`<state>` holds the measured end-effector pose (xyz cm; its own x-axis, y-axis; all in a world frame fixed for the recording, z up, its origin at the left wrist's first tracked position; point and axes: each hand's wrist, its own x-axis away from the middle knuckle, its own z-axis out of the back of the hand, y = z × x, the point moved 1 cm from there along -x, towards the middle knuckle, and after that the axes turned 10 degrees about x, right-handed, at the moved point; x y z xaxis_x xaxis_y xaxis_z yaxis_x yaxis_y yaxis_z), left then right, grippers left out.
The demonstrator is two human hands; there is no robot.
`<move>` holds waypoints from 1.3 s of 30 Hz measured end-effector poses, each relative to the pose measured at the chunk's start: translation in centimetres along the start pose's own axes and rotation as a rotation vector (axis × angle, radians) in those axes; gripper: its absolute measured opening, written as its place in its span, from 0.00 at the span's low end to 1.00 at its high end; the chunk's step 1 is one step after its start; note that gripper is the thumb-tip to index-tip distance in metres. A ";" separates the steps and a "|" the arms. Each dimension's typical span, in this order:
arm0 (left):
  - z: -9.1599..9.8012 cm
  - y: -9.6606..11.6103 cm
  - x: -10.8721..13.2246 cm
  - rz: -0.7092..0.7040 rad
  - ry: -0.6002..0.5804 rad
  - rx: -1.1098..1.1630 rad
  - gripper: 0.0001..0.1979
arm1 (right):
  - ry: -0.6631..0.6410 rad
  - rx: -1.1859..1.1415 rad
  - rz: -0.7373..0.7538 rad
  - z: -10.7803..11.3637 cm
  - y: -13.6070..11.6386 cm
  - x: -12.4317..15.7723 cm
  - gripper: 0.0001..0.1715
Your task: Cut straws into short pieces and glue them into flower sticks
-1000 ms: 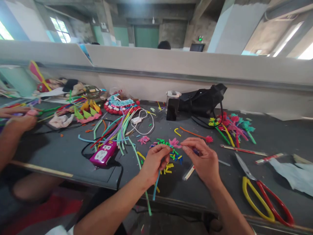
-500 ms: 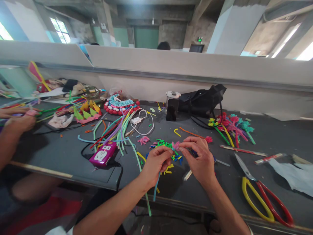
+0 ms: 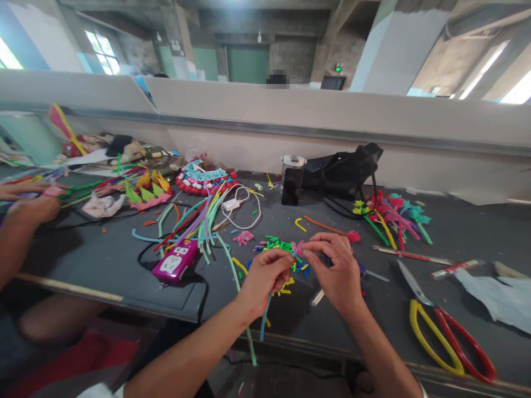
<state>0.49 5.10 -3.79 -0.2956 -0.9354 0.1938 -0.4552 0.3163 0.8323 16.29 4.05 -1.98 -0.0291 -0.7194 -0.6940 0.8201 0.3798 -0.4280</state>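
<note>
Well, your left hand (image 3: 261, 282) has thumb and forefinger pinched around a soft blue stem (image 3: 264, 320), its tail dangling below your palm in the lower middle of the frame. Your right hand (image 3: 338, 273) faces it, thumb and fingertips nipped narrow on a pink fuzzy flower (image 3: 297, 247), sitting between your two hands just right of centre. Whether flower and stem join, your fingertips hide it!

Behind your hands, stubby green clippings (image 3: 277, 242) heap up, plush and cylindrical, with a spiky pink tuft (image 3: 243, 237) lying to their left. Left of centre, a fan of long velvety strips (image 3: 209, 218) sprawls beside a glossy purple power strip (image 3: 175, 264) with pale sockets. Over at lower right, there are your big scissors (image 3: 423, 294), bare metal blades, one looped handle yellow, one red. Bristly bright blooms (image 3: 396, 213) bunch at right, near a slouching black bag (image 3: 348, 171).

And the lettering? A slim red-and-white packet (image 3: 412, 255) lies at right, its print too small to read; likewise the glowing green sign (image 3: 339, 67) at upper right. The smooth dark phone (image 3: 292, 187) shows a blank black face.
</note>
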 end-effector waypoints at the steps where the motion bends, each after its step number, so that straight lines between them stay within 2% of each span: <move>1: 0.0 0.0 0.0 0.000 -0.003 0.001 0.13 | -0.001 0.000 -0.002 0.0 0.0 0.0 0.06; 18: 0.0 0.0 0.1 0.009 -0.012 0.008 0.11 | 0.001 0.051 0.039 0.1 -0.1 0.1 0.07; 25: 0.0 0.2 0.2 0.008 -0.052 0.075 0.12 | 0.160 -0.016 0.011 1.2 0.1 -0.3 0.08; 29: 0.1 0.1 0.1 -0.019 -0.058 0.069 0.12 | 0.166 -0.053 -0.004 1.2 0.2 -0.1 0.06; 39: 0.1 0.0 0.1 -0.114 -0.024 0.021 0.11 | 0.139 0.045 0.173 0.9 -1.0 -0.1 0.10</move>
<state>0.40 4.97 -3.78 -0.2608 -0.9616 0.0858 -0.5041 0.2114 0.8374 15.98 3.19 -1.00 0.0378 -0.5576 -0.8293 0.8445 0.4615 -0.2718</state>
